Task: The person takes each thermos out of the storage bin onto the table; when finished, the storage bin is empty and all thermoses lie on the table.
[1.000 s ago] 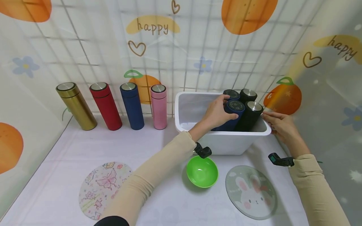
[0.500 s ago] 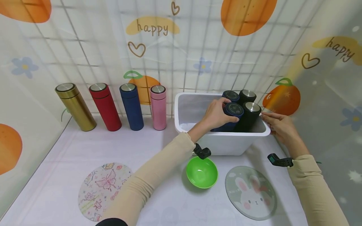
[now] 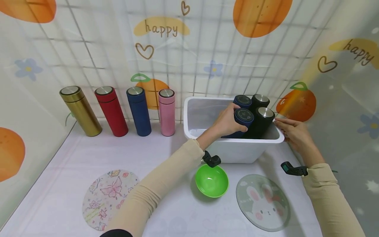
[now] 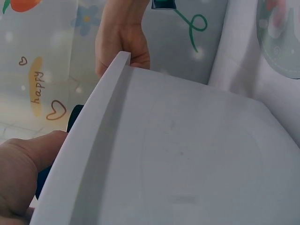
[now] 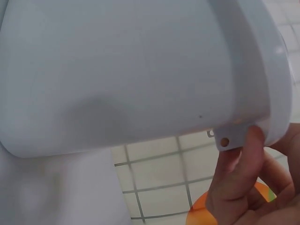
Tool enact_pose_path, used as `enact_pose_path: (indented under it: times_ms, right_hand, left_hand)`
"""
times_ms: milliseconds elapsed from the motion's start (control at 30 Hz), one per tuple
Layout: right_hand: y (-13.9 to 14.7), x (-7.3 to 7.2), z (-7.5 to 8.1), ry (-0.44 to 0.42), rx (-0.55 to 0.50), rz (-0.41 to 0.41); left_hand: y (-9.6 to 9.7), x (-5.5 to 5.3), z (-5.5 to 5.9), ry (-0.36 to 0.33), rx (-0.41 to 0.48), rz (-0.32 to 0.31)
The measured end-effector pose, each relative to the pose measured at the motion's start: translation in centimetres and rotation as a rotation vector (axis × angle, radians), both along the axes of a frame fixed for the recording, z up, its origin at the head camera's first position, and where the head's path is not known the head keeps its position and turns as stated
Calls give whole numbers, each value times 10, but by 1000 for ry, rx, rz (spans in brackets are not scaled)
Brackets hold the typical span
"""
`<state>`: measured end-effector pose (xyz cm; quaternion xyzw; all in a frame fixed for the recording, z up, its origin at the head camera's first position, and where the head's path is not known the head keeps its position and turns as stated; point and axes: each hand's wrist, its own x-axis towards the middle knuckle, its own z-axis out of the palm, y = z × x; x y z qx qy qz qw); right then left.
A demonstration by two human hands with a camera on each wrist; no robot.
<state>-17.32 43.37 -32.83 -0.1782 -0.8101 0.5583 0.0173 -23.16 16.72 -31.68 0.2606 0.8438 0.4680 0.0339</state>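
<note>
My left hand point(image 3: 226, 123) grips a dark blue thermos bottle point(image 3: 244, 114) by its upper part, inside a white plastic bin point(image 3: 234, 141). Behind that bottle stands a second dark blue thermos point(image 3: 243, 99). Two black thermoses point(image 3: 265, 112) with silver lid tops are to their right. At the bin's right end, my right hand point(image 3: 296, 133) pinches the rim. The right wrist view shows its fingers point(image 5: 254, 145) at the rim beside a small tab with a hole. In the left wrist view, the bin's wall point(image 4: 178, 150) hides most of the bottle.
Gold point(image 3: 80, 111), red point(image 3: 111, 111), blue point(image 3: 138, 111) and pink point(image 3: 167, 112) thermoses stand in a row left of the bin. In front are a green bowl point(image 3: 211, 181), a rabbit mat point(image 3: 263, 202) and a butterfly mat point(image 3: 103, 200). A patterned curtain point(image 3: 189, 49) hangs behind.
The held blue thermos's top has shifted slightly left and toward me, and the left thumb sits a little lower. The right hand stays at the rim.
</note>
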Motion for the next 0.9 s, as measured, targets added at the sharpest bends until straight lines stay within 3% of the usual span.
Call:
enact_pose_path:
  times_ms: [200,467,667,900]
  right_hand:
    - [-1,0,1,-1,2,0]
    - [0,-1,-4,14,-39,19]
    - [2,0,-4,17,-47,14]
    - [3,3,-2,22,-69,9]
  left_hand:
    - [-4,0,0,31,26,-45]
    - [-11,0,0,-3,66,-45]
    - [-18,2,9,26,78,-33]
    - [-28,7,24,84,170,-32]
